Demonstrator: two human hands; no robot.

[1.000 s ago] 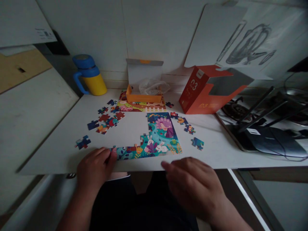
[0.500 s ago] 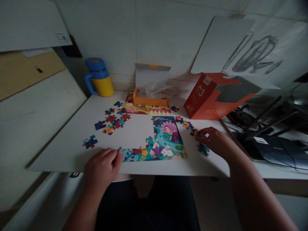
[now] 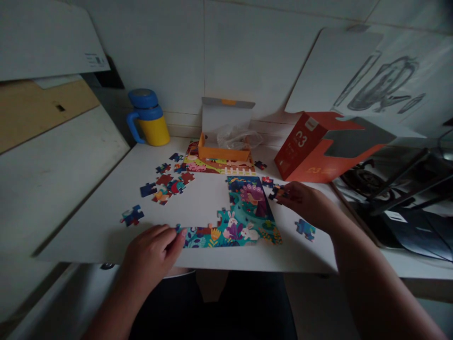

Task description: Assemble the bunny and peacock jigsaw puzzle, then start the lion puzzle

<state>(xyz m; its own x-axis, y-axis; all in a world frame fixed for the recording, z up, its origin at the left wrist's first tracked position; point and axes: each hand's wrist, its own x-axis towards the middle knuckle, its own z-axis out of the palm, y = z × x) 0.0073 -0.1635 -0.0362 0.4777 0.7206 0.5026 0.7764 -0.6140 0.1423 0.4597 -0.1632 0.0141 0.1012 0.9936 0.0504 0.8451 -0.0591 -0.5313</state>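
Pale tiled wall (image 3: 170, 71) behind, dim light across a white tabletop (image 3: 106, 241), probably chosen for its flat support. Partly joined puzzle (image 3: 247, 231) near the front edge, roughly L-shaped, with rabbits along the lower arm and a purple peacock up the right side; likely set there for easy reach by both hands. Left hand (image 3: 150, 252) at the left end of the lower strip, fingers curled close and thumb over the edge, apparently to steady it; cannot tell pinching from mere pressing. Right hand (image 3: 307, 203) out past the puzzle's right side, fingertips drawn together at a loose dark piece (image 3: 278, 194); cannot tell a firm pinch from a light touch, nor lifted from lying flat. Just behind that piece, a red-marked piece (image 3: 267, 181); nearer the front, a lone blue piece (image 3: 305, 229). Over to the left, a cluster of loose pieces (image 3: 164, 180) and one apart (image 3: 132, 216), perhaps spread out for clear sight of each. Farther back, an open orange box (image 3: 224, 153) on top of a farm-picture sheet (image 3: 205, 163), with clear plastic (image 3: 230, 137) inside, seemingly pushed back for working room, between a blue-and-yellow mug (image 3: 155, 130) and a red-orange carton (image 3: 304, 151).
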